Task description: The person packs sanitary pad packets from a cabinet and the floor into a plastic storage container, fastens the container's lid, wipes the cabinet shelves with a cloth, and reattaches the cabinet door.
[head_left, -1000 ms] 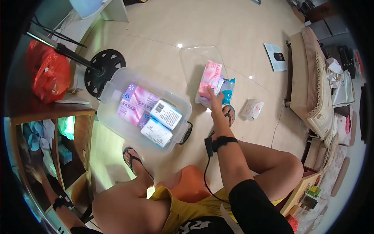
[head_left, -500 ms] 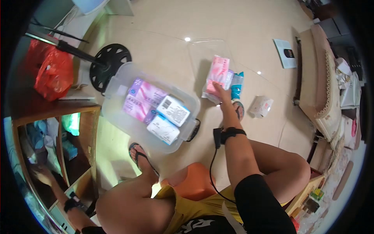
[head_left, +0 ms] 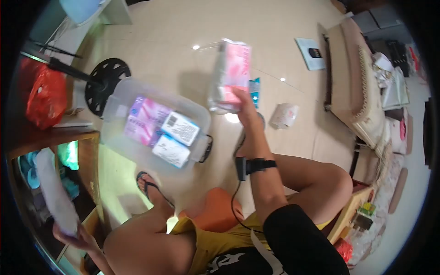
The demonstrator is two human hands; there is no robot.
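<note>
My right hand (head_left: 245,107) grips a pink and white soft plastic pack (head_left: 236,66) by its near end, lifted above the floor. Behind it, partly covered, a teal packet (head_left: 255,91) lies near my foot. At the lower left, my left hand (head_left: 75,238) is closed around the lower end of a long, whitish, blurred pack (head_left: 57,195), held in front of the wooden cabinet (head_left: 87,146). Between my hands stands a translucent plastic bin (head_left: 110,107). Inside it are pink-purple packs (head_left: 146,117) and two white boxes with blue edges (head_left: 172,151).
A crumpled white wrapper (head_left: 285,115) and a pale blue booklet (head_left: 309,52) lie on the tiles. A black round stand base (head_left: 107,87) borders the bin, beside a red plastic bag (head_left: 48,96). An orange stool (head_left: 213,213) is between my legs; a cushioned seat (head_left: 348,68) stands right.
My right hand has raised the pink pack off the floor. From the cabinet, my left hand has drawn back with the long whitish pack in it. The view has shifted slightly.
</note>
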